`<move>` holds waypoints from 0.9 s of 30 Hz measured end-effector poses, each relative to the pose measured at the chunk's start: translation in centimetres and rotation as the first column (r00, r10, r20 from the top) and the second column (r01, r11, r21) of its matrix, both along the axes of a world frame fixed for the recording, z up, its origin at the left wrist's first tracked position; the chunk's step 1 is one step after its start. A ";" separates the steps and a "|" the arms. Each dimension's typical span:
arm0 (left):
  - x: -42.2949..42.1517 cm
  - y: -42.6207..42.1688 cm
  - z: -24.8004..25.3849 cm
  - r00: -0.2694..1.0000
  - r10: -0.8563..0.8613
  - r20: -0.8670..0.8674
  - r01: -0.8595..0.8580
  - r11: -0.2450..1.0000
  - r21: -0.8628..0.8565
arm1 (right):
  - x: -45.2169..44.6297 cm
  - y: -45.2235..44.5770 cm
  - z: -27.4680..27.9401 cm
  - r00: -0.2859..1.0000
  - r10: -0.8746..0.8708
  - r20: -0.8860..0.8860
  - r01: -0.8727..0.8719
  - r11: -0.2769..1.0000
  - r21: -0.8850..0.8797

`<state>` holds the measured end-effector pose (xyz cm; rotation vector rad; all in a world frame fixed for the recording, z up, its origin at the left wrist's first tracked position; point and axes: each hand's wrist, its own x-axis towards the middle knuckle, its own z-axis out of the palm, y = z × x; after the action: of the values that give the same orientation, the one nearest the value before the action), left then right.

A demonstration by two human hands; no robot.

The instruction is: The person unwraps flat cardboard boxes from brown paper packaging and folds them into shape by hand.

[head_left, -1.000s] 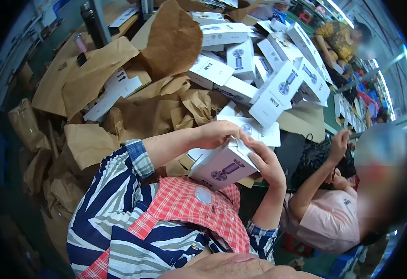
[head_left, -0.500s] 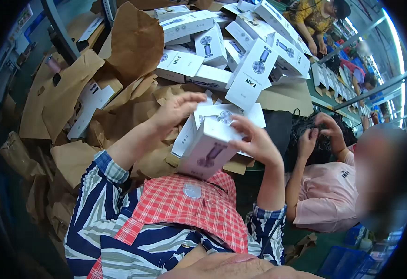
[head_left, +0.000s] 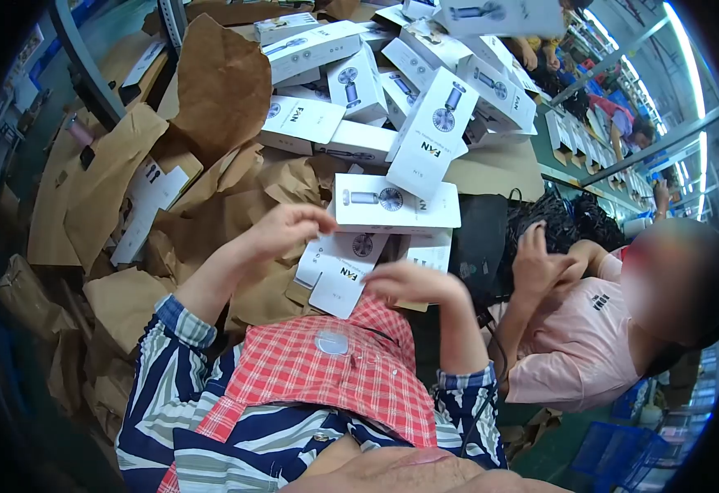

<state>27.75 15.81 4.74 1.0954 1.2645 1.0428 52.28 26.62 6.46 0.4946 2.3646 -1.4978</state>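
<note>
My left hand (head_left: pixel 290 230) is open, fingers loosely bent, beside the left end of a white fan box (head_left: pixel 359 218) lying across the near side of the pile. My right hand (head_left: pixel 417 283) is open too, with its fingers stretched left over another fan box (head_left: pixel 327 259). This nearer box has its printed flap out toward my red checked apron (head_left: pixel 310 386). Whether the right fingertips touch the flap, I cannot tell. Neither hand holds a box. Part of a further white box (head_left: pixel 425 246) shows below the crosswise one.
Many white fan boxes (head_left: pixel 364 82) are heaped ahead; a blurred box (head_left: pixel 499 16) is at the top edge. Crumpled brown paper (head_left: pixel 216 82) lies left. To the right are a co-worker in a pink shirt (head_left: pixel 573 353), black cords (head_left: pixel 540 222) and a blue crate (head_left: pixel 614 452).
The fan box that stood between my hands is gone from there. A blurred box now shows above the heap. My right hand has come lower and nearer; the left has shifted slightly left and down.
</note>
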 end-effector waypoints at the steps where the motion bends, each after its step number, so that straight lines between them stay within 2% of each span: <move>1: 0.3 0.2 -0.5 0.996 -0.074 -0.041 0.072 0.995 -0.062 | 0.2 -0.8 -3.4 0.996 0.087 -0.029 -0.080 0.978 0.194; 2: 0.7 0.4 -0.9 0.985 -0.151 -0.078 0.141 0.982 -0.127 | -0.3 -0.9 -5.3 0.996 0.003 0.094 -0.029 0.959 0.281; 3: 0.9 1.3 -2.0 0.960 -0.206 -0.188 0.162 0.961 -0.226 | -0.7 -0.9 -6.5 0.974 -0.090 0.208 0.008 0.929 0.369; 4: 1.3 2.1 -2.8 0.931 -0.186 -0.315 0.140 0.977 -0.162 | -1.2 -0.3 -6.9 0.968 -0.203 0.151 0.119 0.893 0.434; 6: 1.6 4.0 -5.2 0.861 -0.076 -0.504 0.091 0.996 0.006 | -1.7 2.2 -11.6 0.871 -0.451 -0.195 0.470 0.646 0.602; 8: 1.3 6.5 -9.2 0.570 0.221 -0.791 0.097 0.938 0.332 | -2.7 4.6 -14.2 0.814 -0.451 -0.366 0.573 0.526 0.628; 9: 1.3 7.5 -9.7 0.564 0.206 -0.800 0.093 0.946 0.309 | -3.5 5.3 -14.0 0.814 -0.450 -0.368 0.574 0.524 0.628; 10: 1.4 8.5 -10.3 0.563 0.205 -0.800 0.095 0.946 0.309 | -4.6 5.8 -13.9 0.795 -0.567 -0.215 0.565 0.564 0.603; 11: 1.7 9.4 -10.6 0.613 0.162 -0.773 0.030 0.973 0.227 | -5.6 6.0 -13.5 0.753 -0.656 -0.049 0.560 0.600 0.571; 12: 2.1 10.2 -10.9 0.664 0.124 -0.738 -0.032 0.990 0.139 | -6.3 6.0 -12.9 0.717 -0.696 -0.050 0.604 0.584 0.542; 13: 2.8 10.3 -9.9 0.709 0.110 -0.697 -0.090 0.994 0.066 | -6.8 5.9 -13.1 0.719 -0.693 -0.052 0.603 0.584 0.544; 15: 3.4 10.9 -9.8 0.701 0.149 -0.697 -0.136 0.988 0.075 | -7.3 5.8 -13.5 0.647 -0.744 -0.167 0.705 0.500 0.503; 16: 3.5 10.9 -9.8 0.693 0.187 -0.696 -0.180 0.980 0.084 | -7.1 5.8 -13.6 0.647 -0.744 -0.166 0.705 0.501 0.502; 18: 3.5 10.6 -9.8 0.714 0.220 -0.665 -0.220 0.972 0.086 | -6.4 6.0 -14.0 0.487 -0.792 -0.367 0.871 0.414 0.263; 19: 3.4 10.4 -9.4 0.730 0.259 -0.633 -0.262 0.961 0.090 | -6.0 5.8 -13.6 0.424 -0.812 -0.402 0.906 0.389 0.169; 20: 3.4 10.0 -9.1 0.730 0.260 -0.632 -0.265 0.960 0.089 | -5.7 5.6 -13.3 0.426 -0.811 -0.400 0.905 0.391 0.170; 22: 3.4 8.9 -8.0 0.746 0.316 -0.587 -0.278 0.948 0.156 | -5.1 5.1 -12.5 0.271 -0.876 -0.399 0.938 0.334 -0.097; 23: 3.5 8.1 -6.7 0.747 0.316 -0.586 -0.279 0.948 0.155 | -4.9 4.7 -11.6 0.258 -0.900 -0.353 0.920 0.340 -0.197; 25: 3.5 6.5 -3.9 0.785 0.341 -0.517 -0.278 0.940 0.198 | -4.7 3.3 -9.4 0.256 -0.884 -0.392 0.905 0.362 -0.224; 26: 3.2 6.1 -3.0 0.818 0.275 -0.506 -0.239 0.961 0.136 | -4.7 2.4 -8.1 0.252 -0.866 -0.431 0.889 0.383 -0.250; 27: 2.8 5.5 -2.8 0.890 0.283 -0.358 -0.232 0.956 0.178 | -4.6 1.5 -6.4 0.248 -0.887 -0.388 0.901 0.359 -0.245</move>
<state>30.58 21.32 1.96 1.2985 1.7108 1.1591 47.64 28.15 0.07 2.0241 2.5059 -2.2112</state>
